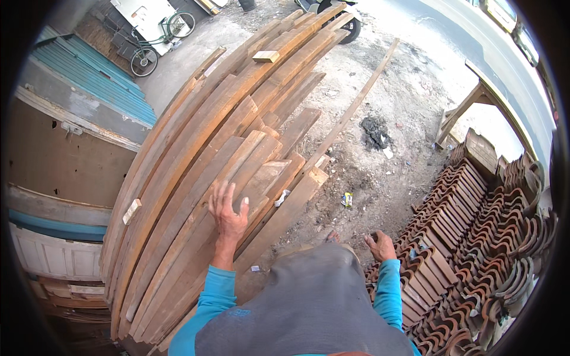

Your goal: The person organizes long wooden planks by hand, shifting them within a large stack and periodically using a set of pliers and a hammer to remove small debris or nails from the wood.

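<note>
My left hand [229, 215] is over the stack of wooden planks [196, 160], palm down with its fingers spread. It holds nothing; whether the fingertips touch the wood I cannot tell. The brown planks differ in length, and their ends form an uneven step near my hand. My right hand [382, 245] hangs at my right side, beside the rows of clay roof tiles [439, 237]. Its fingers are loosely bent with a gap at the thumb, and I see nothing in them. Two small wood blocks lie on the planks, one block [266, 56] far off and another block [132, 211] at the left.
A long thin strip of wood [356, 107] slants out over the dirt ground [409, 118]. A wooden trestle [466, 110] stands at the right by the road. A green bicycle [157, 41] and part of a motorbike [351, 28] are at the back. Scraps of litter [347, 200] lie ahead of my foot.
</note>
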A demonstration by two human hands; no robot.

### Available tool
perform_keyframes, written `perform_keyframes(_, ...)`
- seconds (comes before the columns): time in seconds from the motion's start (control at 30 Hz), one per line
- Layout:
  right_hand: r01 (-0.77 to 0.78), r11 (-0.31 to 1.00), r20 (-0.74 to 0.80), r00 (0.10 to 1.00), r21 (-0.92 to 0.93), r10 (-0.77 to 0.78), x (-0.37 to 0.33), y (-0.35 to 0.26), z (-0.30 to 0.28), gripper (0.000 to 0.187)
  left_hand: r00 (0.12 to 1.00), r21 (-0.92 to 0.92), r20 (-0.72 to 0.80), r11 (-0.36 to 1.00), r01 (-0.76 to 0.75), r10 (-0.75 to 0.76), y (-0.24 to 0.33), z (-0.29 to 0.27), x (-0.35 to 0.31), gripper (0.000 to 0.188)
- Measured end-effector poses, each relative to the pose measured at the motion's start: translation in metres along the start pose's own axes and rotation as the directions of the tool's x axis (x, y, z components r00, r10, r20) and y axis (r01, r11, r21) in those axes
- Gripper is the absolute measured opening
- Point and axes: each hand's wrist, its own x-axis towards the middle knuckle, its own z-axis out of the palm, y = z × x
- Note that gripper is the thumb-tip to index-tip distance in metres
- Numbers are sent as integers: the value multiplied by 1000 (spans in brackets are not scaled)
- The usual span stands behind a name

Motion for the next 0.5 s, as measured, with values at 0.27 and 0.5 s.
perform_keyframes(0.27, -262, 963, -163, 949, 69, 270, -39, 50, -56, 54, 916, -446, 200, 865, -230, 347, 141, 109, 30, 42)
perform_keyframes(0.5, -281, 950, -32, 957, 139, 288, -4, 39, -83, 50, 816, -600, 375, 786, -148, 440, 193, 175, 60, 42)
